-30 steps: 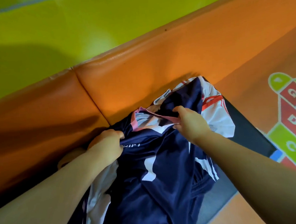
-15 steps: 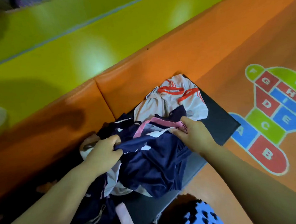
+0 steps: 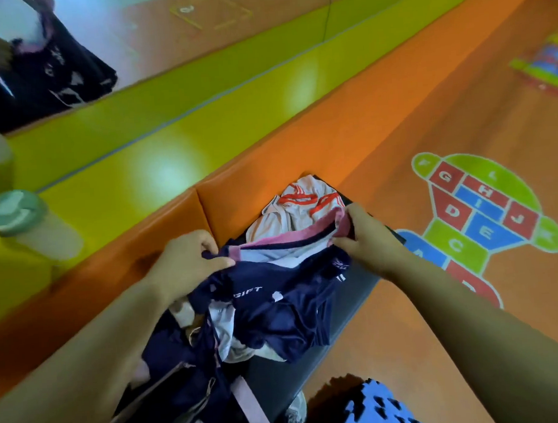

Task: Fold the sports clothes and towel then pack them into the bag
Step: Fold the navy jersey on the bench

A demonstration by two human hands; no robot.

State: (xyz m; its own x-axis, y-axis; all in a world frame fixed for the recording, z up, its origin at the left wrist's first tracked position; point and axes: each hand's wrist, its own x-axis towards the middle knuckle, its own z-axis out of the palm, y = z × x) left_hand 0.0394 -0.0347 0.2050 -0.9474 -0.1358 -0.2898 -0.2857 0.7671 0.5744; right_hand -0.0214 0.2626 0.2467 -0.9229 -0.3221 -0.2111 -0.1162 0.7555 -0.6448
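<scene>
Left hand (image 3: 189, 264) and right hand (image 3: 368, 238) both pinch the navy pink-trimmed shiny jersey (image 3: 277, 297); fabric bunched below them could fold lopsided, probably.

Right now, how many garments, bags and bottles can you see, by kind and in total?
Garments: 2, navy jersey and white garment with orange stripes.
Bags: 1, navy bag.
Bottles: 1, green-lidded bottle.
Total: 4, mirror reflections not counted.

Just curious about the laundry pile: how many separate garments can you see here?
2: a navy jersey held by the left hand and right hand; a white garment with orange stripes just beyond it. More may lie hidden underneath.
</scene>
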